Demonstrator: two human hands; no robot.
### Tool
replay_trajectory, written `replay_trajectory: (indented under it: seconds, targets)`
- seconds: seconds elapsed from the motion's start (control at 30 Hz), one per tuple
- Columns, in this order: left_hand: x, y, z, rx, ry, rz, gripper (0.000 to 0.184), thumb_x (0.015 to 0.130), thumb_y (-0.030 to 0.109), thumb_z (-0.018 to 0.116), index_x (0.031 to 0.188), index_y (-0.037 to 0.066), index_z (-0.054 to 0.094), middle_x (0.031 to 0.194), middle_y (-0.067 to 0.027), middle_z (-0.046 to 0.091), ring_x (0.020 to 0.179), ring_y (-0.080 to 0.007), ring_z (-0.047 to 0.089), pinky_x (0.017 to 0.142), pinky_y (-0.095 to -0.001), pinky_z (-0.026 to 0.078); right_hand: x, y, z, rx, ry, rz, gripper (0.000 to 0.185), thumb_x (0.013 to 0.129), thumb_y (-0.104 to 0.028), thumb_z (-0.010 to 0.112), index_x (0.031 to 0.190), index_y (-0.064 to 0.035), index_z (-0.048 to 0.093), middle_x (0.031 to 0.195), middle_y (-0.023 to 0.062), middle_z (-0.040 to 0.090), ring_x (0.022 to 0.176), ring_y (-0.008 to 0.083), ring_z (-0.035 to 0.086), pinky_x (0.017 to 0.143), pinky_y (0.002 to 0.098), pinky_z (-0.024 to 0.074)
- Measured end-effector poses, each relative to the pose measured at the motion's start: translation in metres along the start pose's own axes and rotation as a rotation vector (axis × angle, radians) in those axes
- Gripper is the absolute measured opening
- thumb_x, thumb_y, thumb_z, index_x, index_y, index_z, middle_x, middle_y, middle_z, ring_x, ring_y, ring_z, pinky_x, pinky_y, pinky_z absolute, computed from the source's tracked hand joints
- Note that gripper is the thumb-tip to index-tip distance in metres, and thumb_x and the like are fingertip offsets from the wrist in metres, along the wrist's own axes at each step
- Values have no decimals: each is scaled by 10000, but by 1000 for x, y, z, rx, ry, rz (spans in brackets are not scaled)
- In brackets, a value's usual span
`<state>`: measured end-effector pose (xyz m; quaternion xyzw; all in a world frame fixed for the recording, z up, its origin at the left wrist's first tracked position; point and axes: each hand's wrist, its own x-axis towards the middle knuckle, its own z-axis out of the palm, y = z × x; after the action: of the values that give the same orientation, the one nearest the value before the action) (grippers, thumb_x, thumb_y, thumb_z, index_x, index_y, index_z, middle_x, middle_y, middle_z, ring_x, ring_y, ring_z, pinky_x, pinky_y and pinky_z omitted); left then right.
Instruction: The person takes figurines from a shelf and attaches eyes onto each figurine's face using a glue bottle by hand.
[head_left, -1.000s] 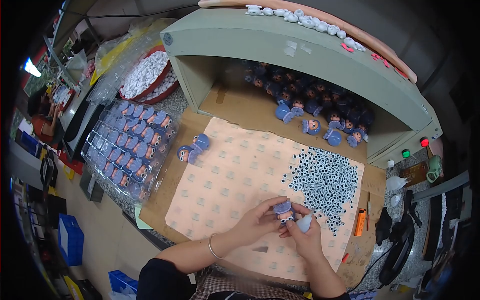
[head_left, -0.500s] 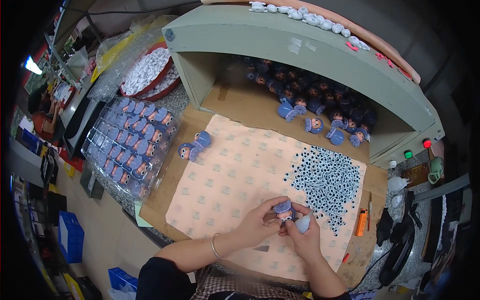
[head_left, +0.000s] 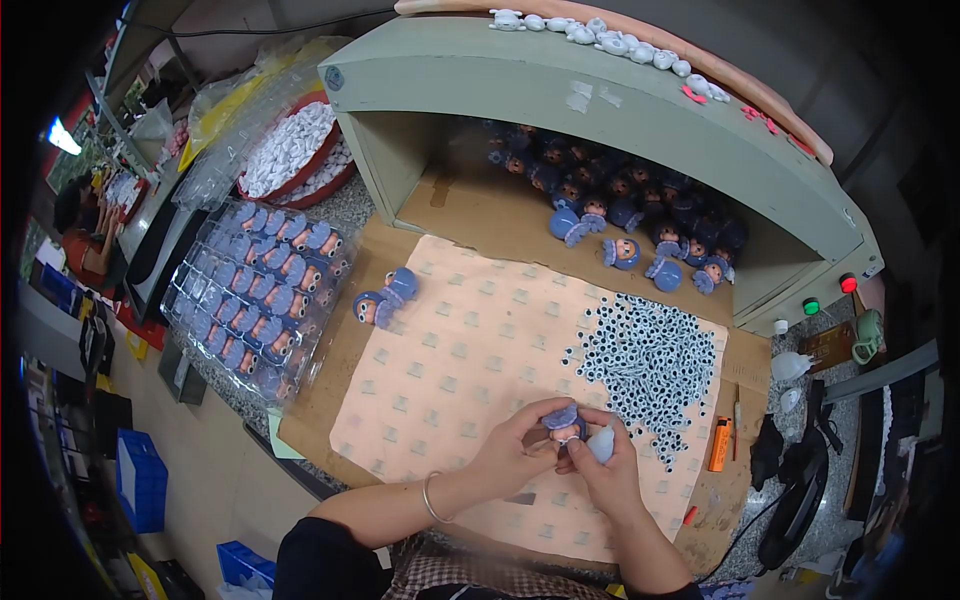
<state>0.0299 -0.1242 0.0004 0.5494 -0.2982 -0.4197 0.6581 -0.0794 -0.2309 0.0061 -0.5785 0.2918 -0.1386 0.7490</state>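
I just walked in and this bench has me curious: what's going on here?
A person is working with both bare hands. The left hand holds a small purple doll over the pink cloth, and the right hand holds a pale squeeze bottle close beside it. Loose eye pieces are heaped on the cloth's right side. Two more dolls lie at its left edge, a clear tray holds rows of dolls, and others are piled in the grey-green hood.

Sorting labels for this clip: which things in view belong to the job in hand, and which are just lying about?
Likely job:
- held figure
- held squeeze bottle
- eye pieces
- cabinet figures
- trayed figures

Likely lying about:
- orange lighter-like object
- larger blue crate
- white pieces upper left (use unclear)
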Motion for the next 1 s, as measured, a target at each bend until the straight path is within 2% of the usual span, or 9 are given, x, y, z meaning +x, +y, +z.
replay_trajectory:
  seconds: [0.1,0.2,0.3,0.47,0.57,0.67,0.77,0.83,1.0]
  targets:
    - [0,-1,1,-24,14,-21,466,784,-47,478,1232,47,392,1051,-63,526,843,-103,549,734,-246,460,1,4,0,-57,6,-31,310,823,-14,506,1107,11,383,848,106,563,630,131,579,571,258,517]
    - [0,-2,-3,-52,-11,-69,485,785,-58,484,1246,50,378,1093,-66,504,917,-114,527,784,-257,444,2,5,2,-53,8,-14,324,825,-13,504,1122,9,376,854,103,560,637,132,579,576,259,516]
    - [3,3,-3,-72,-17,-64,504,817,-42,459,1287,37,294,1171,-116,438,1071,-194,477,874,-288,430,3,2,3,-41,-1,-17,344,828,-15,503,1143,7,367,871,107,555,646,135,579,585,259,515]
    - [7,0,-9,-155,-61,-80,554,813,4,534,1300,49,274,1204,-112,399,1125,-199,415,913,-313,400,0,-1,-1,-24,-21,-31,364,831,-22,506,1166,8,366,920,122,540,669,140,578,597,261,510]
    - [6,-1,-12,-54,-151,-63,575,797,18,572,1294,50,285,1205,-107,397,1123,-202,414,917,-311,394,1,3,-9,-18,-9,-107,320,806,-15,539,1109,8,438,899,93,560,709,121,588,621,211,474]
    - [7,-2,-11,-14,-214,-50,567,788,16,586,1279,48,304,1203,-100,398,1110,-194,424,912,-304,396,5,3,-15,-442,-10,-400,293,800,-9,542,1081,6,460,938,81,536,761,112,569,635,211,469]
    - [8,-4,-11,5,-219,2,553,783,7,589,1264,45,318,1195,-94,403,1100,-182,432,909,-302,398,-2,-6,-5,-55,29,-170,317,788,1,541,1090,0,445,975,74,515,794,104,545,655,222,467]
    - [8,-4,-11,10,-202,32,545,782,1,588,1257,45,323,1185,-93,409,1093,-176,437,908,-301,397,0,-5,-7,0,86,-198,346,785,7,537,1110,-6,420,992,75,509,787,105,541,659,224,466]
    - [8,-4,-10,-67,-168,23,525,783,-20,576,1244,51,335,1142,-85,436,1078,-161,444,899,-297,399,12,25,-20,-170,88,-184,373,804,15,497,1149,-5,358,997,85,514,787,112,546,662,232,478]
